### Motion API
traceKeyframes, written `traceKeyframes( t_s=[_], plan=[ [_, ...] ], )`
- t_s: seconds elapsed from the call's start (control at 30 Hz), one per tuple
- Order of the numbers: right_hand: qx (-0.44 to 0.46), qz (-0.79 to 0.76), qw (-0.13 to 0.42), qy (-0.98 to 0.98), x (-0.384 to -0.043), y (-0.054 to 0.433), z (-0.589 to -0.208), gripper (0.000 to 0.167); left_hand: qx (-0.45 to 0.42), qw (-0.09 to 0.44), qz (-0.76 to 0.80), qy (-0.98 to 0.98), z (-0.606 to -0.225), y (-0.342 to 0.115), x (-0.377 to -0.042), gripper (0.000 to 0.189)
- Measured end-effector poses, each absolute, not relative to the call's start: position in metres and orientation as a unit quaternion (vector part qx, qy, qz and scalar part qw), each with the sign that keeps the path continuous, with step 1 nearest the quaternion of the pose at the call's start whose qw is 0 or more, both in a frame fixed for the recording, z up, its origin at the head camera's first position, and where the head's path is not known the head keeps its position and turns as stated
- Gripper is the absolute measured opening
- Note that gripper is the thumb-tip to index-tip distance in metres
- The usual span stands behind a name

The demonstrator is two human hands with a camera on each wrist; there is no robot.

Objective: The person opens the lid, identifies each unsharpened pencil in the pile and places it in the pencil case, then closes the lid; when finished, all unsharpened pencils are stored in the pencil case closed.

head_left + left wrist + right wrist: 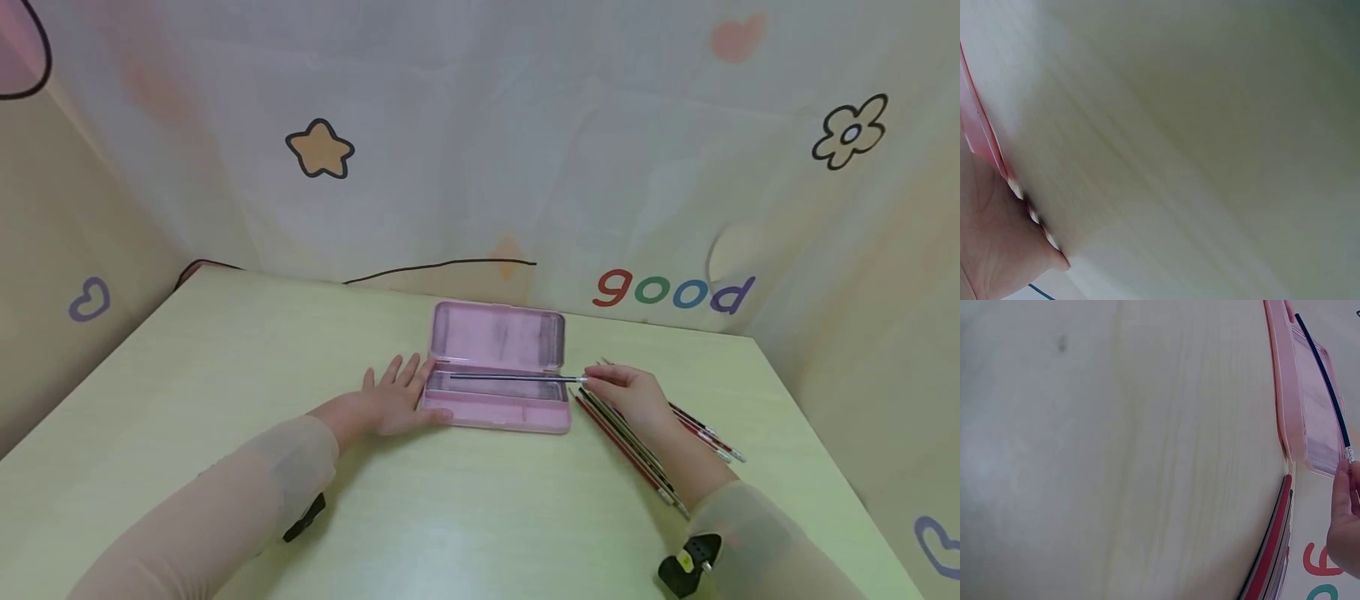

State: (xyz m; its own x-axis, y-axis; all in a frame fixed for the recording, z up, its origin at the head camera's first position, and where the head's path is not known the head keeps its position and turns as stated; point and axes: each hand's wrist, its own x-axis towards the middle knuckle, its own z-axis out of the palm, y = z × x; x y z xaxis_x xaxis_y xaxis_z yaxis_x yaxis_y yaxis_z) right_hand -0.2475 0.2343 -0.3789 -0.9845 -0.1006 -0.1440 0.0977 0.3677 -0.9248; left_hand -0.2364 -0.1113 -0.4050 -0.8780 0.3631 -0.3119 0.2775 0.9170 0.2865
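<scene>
A pink pencil case (497, 410) lies open on the table, its lid (498, 333) folded back toward the wall. My right hand (630, 400) pinches a dark pencil (510, 378) by its pale eraser end; the pencil stretches level across the case's compartment in the head view. In the right wrist view the same pencil (1324, 372) slants over the pink case (1291, 394). My left hand (393, 400) has its fingers spread at the case's left edge, the thumb over its front corner. The left wrist view shows only the palm (997, 237) beside a pink edge (982, 134).
Under and around my right forearm lie several loose pencils (626, 442), with more pencils (705, 432) on its right side. A printed cloth wall (465, 167) rises behind the table (420, 517) and along both sides.
</scene>
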Motion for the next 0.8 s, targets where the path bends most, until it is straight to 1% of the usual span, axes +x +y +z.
traceKeyframes(
  t_s=[0.27, 0.43, 0.8],
  plan=[
    [0.011, -0.568, 0.097, 0.817, -0.248, 0.234, -0.380, 0.045, 0.165, 0.181, 0.114, 0.963, -0.404, -0.110, -0.236, 0.097],
    [0.014, -0.552, 0.088, 0.829, -0.250, 0.232, -0.377, 0.045, 0.168, 0.176, 0.117, 0.963, -0.400, -0.110, -0.237, 0.097],
    [0.010, -0.515, 0.087, 0.853, -0.251, 0.226, -0.383, 0.041, 0.155, 0.189, 0.121, 0.962, -0.410, -0.111, -0.240, 0.104]
  ],
)
